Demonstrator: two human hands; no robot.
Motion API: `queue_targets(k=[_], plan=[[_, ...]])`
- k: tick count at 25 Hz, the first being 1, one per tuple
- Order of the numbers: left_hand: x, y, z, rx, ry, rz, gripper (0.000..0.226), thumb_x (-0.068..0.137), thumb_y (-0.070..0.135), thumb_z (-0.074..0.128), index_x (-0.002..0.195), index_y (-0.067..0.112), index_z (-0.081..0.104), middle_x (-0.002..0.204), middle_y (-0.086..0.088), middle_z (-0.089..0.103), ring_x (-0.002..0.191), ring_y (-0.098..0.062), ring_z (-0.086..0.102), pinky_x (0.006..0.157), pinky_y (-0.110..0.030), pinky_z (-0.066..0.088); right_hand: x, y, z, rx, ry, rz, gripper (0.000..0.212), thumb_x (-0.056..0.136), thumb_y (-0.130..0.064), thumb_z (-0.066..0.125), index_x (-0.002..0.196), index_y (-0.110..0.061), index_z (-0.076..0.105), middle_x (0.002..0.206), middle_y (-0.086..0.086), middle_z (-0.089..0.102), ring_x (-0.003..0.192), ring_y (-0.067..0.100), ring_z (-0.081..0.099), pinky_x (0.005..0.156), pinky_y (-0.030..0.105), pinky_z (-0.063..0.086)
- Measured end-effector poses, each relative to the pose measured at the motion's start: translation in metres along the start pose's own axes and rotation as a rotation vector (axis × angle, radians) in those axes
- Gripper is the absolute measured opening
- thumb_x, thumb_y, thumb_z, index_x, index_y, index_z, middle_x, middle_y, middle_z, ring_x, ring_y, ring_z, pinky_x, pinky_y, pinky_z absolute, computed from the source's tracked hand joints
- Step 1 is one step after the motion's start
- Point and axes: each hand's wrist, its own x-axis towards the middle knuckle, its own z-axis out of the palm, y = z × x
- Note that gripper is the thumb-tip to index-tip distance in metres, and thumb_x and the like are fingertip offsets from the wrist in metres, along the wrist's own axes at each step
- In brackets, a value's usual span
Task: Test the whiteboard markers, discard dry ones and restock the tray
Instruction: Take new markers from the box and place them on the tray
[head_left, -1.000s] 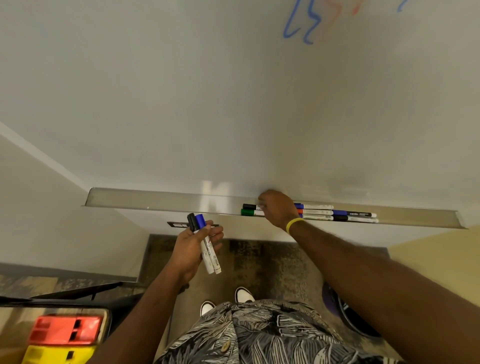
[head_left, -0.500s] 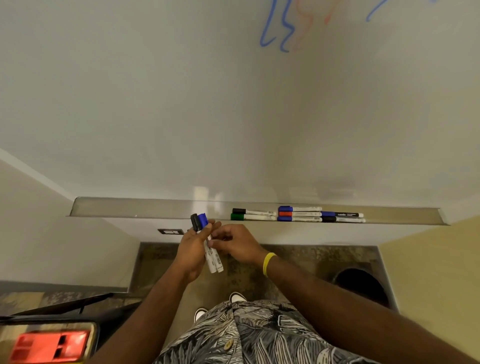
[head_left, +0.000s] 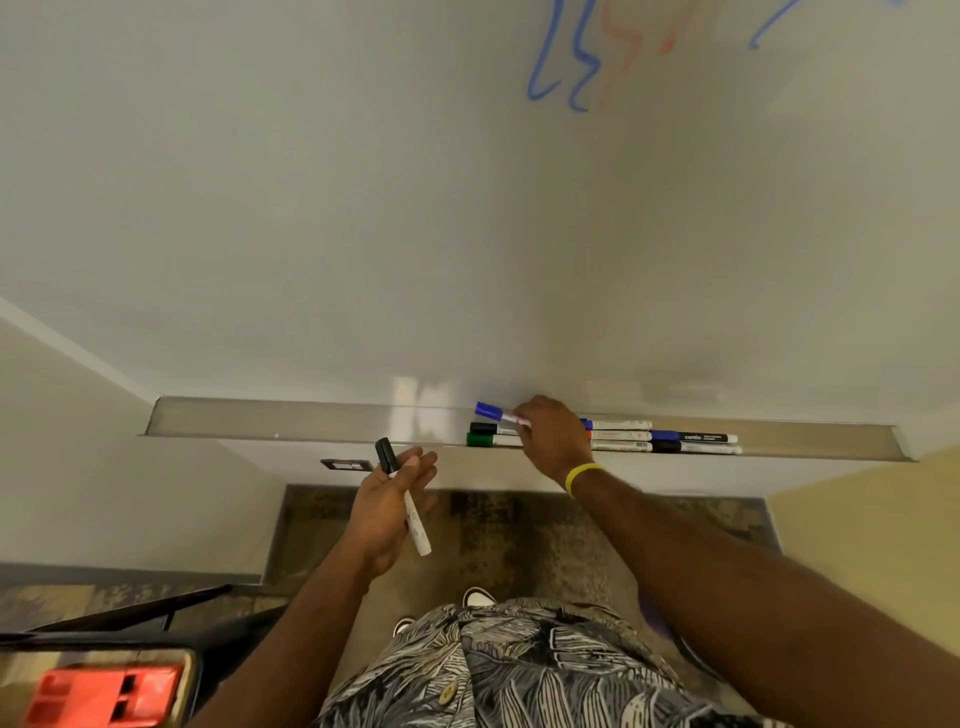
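Note:
My right hand (head_left: 550, 434) grips a blue-capped marker (head_left: 491, 411) and holds it just above the metal tray (head_left: 291, 418) under the whiteboard (head_left: 363, 208). Several markers lie in the tray: a black-capped one (head_left: 485, 428), a green-capped one (head_left: 480, 440), and more (head_left: 691, 441) to the right of my hand. My left hand (head_left: 387, 512) is below the tray and holds a black-capped marker (head_left: 402, 499) across the palm, its fingers loosely stretched.
Blue and faint red scribbles (head_left: 576, 62) mark the board's top. A red block (head_left: 98, 696) lies at the lower left beside a dark stand (head_left: 130, 613). Patterned carpet (head_left: 519, 545) is underfoot. A small wall plate (head_left: 345, 464) sits below the tray.
My right hand took the blue-capped marker out of my left hand and carried it up to the tray. My left hand now holds only the black-capped marker.

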Motion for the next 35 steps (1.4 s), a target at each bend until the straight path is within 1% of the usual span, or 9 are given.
queue_targets(k=[6,13,18,19,22,25,28,30,35], plan=[[-0.005,-0.005,-0.008,0.028,-0.007,0.012,0.03,0.101,0.017,0.047,0.129,0.009,0.055,0.127,-0.009,0.065,0.119,-0.022,0.061,0.094,-0.036,0.05,0.012,0.01,0.004,-0.155,-0.029,-0.006,0.017,0.092,-0.019,0.06,0.106,-0.019,0.069,0.106,0.005,0.067,0.098,0.025,0.061,0.084,0.035,0.052],[-0.006,-0.007,-0.007,0.072,-0.018,0.026,0.032,0.101,0.019,0.047,0.131,0.009,0.054,0.127,-0.007,0.066,0.118,-0.02,0.062,0.095,-0.035,0.05,0.009,0.011,0.007,-0.116,-0.018,-0.002,0.019,0.092,-0.019,0.061,0.109,-0.019,0.069,0.109,0.004,0.069,0.1,0.024,0.062,0.09,0.035,0.05],[-0.001,-0.006,-0.003,0.069,-0.029,0.024,0.031,0.102,0.02,0.046,0.13,0.011,0.055,0.125,-0.006,0.067,0.121,-0.019,0.061,0.088,-0.029,0.05,-0.015,-0.014,0.006,0.118,0.072,-0.064,0.018,0.093,-0.018,0.06,0.108,-0.014,0.07,0.103,0.004,0.068,0.093,0.018,0.058,0.089,0.037,0.05],[0.0,-0.006,-0.001,0.074,-0.025,0.025,0.029,0.102,0.02,0.046,0.128,0.012,0.056,0.124,-0.005,0.068,0.121,-0.019,0.06,0.091,-0.03,0.049,-0.024,-0.028,0.007,0.256,0.024,-0.067,0.017,0.094,-0.019,0.059,0.106,-0.014,0.07,0.101,0.003,0.068,0.09,0.014,0.057,0.088,0.034,0.051],[0.002,-0.008,0.001,0.13,-0.015,0.05,0.024,0.102,0.028,0.046,0.119,0.02,0.061,0.124,-0.001,0.068,0.122,-0.018,0.058,0.108,-0.043,0.041,-0.05,-0.075,0.007,0.62,-0.283,-0.073,0.018,0.095,-0.021,0.06,0.105,-0.01,0.071,0.099,0.004,0.07,0.088,0.013,0.063,0.084,0.027,0.054],[0.0,-0.006,0.002,0.172,-0.003,0.086,0.029,0.103,0.034,0.041,0.119,0.024,0.062,0.127,-0.002,0.064,0.118,-0.021,0.06,0.104,-0.049,0.046,-0.059,-0.101,0.016,0.854,-0.378,-0.068,0.016,0.094,-0.013,0.062,0.106,-0.007,0.071,0.097,0.009,0.07,0.084,0.016,0.067,0.079,0.026,0.057],[0.003,-0.004,0.002,0.155,0.013,0.102,0.028,0.103,0.038,0.037,0.113,0.034,0.063,0.129,0.005,0.063,0.121,-0.019,0.058,0.107,-0.046,0.044,-0.054,-0.11,0.023,0.831,-0.3,-0.043,0.024,0.089,-0.016,0.069,0.111,-0.005,0.07,0.103,0.009,0.071,0.092,0.019,0.067,0.085,0.035,0.058],[0.006,-0.003,0.001,0.147,0.019,0.091,0.028,0.103,0.04,0.036,0.11,0.035,0.063,0.131,0.003,0.062,0.123,-0.021,0.057,0.11,-0.047,0.041,-0.049,-0.112,0.024,0.817,-0.295,-0.021,0.025,0.086,-0.015,0.073,0.11,-0.005,0.071,0.103,0.01,0.072,0.093,0.019,0.069,0.086,0.035,0.058],[0.01,-0.003,-0.009,0.178,0.031,0.043,0.037,0.103,0.043,0.038,0.125,0.022,0.059,0.129,-0.005,0.064,0.119,-0.019,0.059,0.104,-0.043,0.046,-0.03,-0.112,0.022,0.731,-0.273,0.003,0.026,0.082,-0.018,0.078,0.105,-0.009,0.074,0.099,0.007,0.075,0.089,0.016,0.07,0.083,0.032,0.059]])
